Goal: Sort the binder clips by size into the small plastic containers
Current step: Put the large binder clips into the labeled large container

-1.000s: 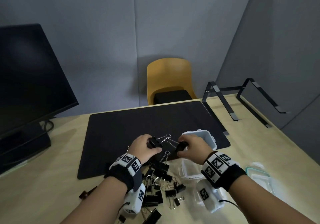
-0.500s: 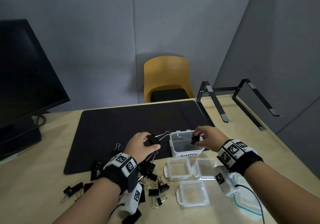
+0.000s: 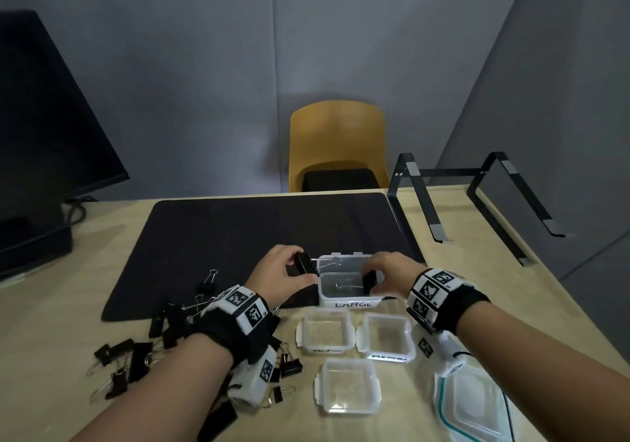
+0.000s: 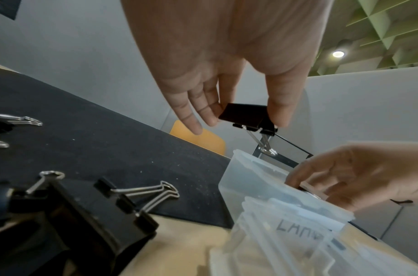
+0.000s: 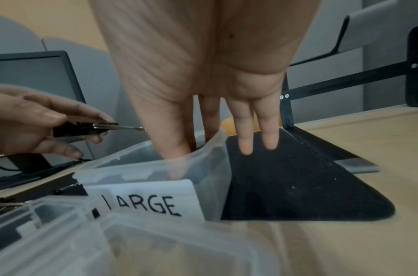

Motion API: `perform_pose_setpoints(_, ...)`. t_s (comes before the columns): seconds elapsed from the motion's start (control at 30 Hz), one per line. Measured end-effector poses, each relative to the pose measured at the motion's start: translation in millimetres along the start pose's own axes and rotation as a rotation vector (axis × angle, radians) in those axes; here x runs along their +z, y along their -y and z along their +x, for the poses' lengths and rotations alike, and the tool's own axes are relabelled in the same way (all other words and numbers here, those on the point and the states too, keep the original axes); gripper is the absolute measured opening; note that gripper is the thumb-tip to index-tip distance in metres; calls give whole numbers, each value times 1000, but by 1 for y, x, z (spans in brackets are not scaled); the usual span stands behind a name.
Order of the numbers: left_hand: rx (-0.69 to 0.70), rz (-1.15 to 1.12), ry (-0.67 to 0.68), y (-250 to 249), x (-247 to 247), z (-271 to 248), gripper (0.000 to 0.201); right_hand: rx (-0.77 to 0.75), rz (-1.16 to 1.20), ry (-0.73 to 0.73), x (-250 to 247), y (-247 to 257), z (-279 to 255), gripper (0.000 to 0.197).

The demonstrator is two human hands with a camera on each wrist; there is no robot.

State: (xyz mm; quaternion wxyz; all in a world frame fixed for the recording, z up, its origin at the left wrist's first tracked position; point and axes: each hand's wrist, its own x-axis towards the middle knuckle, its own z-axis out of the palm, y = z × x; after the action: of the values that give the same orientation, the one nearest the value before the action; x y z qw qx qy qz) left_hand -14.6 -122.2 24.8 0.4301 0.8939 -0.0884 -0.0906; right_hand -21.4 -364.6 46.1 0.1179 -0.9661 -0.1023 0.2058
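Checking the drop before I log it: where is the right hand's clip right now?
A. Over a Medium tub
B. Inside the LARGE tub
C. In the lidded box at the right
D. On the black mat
B: in the head view the right hand holds its clip inside the LARGE tub, thumb and forefinger dipped past the rim; the left hand holds another clip just outside it.

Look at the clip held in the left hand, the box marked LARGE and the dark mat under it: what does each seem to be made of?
Clip: body looks like black-coated sheet metal with a smooth dull sheen; its handles are bare shiny wire.
Box: probably plastic, clear and slightly frosted; the clip inside shows through its wall.
Mat: probably fabric-faced, matt black, specked with lint; its core cannot be told.
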Motion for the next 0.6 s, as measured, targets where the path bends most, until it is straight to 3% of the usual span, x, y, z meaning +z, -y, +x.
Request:
perform_pose_setpoints(0.27, 28, 12, 66, -2, 17, 7, 52, -24, -94, 132, 2, -3, 15, 37)
perform_pose_setpoints(0.4, 26, 21, 70, -3, 21, 9, 53, -8, -153, 182, 3, -4, 22, 22)
perform_pose_setpoints(0.5, 19, 41, 71, -2, 20, 8, 54, -39, -163, 156, 2, -6, 20, 22)
perform_pose_setpoints(0.6, 24, 46, 66, -2, 19, 8, 53, -82, -118, 36, -5, -11, 13, 23)
